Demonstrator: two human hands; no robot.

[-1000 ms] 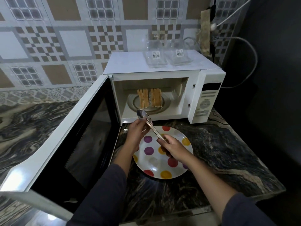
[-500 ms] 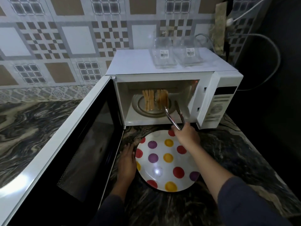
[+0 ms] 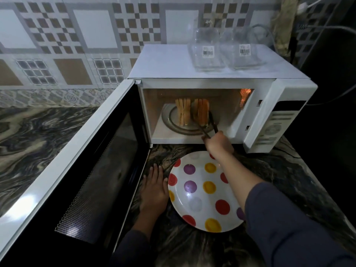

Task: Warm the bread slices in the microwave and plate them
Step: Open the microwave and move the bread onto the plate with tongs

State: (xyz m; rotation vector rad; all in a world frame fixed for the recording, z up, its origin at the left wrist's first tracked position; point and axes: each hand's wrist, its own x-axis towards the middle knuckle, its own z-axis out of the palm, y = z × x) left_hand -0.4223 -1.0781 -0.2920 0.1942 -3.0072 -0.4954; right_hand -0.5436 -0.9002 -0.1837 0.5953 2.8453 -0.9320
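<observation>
The white microwave point(image 3: 212, 60) stands open, its door point(image 3: 81, 170) swung out to the left. Inside, on the round turntable point(image 3: 173, 122), bread slices stand upright in two groups: a left group point(image 3: 183, 110) and a right group point(image 3: 201, 110). My right hand point(image 3: 218, 142) holds metal tongs point(image 3: 209, 125) whose tips straddle the right group of slices. My left hand point(image 3: 154, 189) lies flat on the marble counter, touching the left rim of the polka-dot plate point(image 3: 192, 205), which sits bare in front of the microwave.
Two clear glass containers point(image 3: 227, 51) with barcode labels rest on the microwave's top. The control panel point(image 3: 277, 124) is at the right. Cables hang by the dark wall at far right. The dark marble counter point(image 3: 38, 135) extends to the left behind the door.
My right hand has carried the tongs from above the plate into the microwave, up to the right bread group. My left hand let go of the tongs and dropped flat beside the plate.
</observation>
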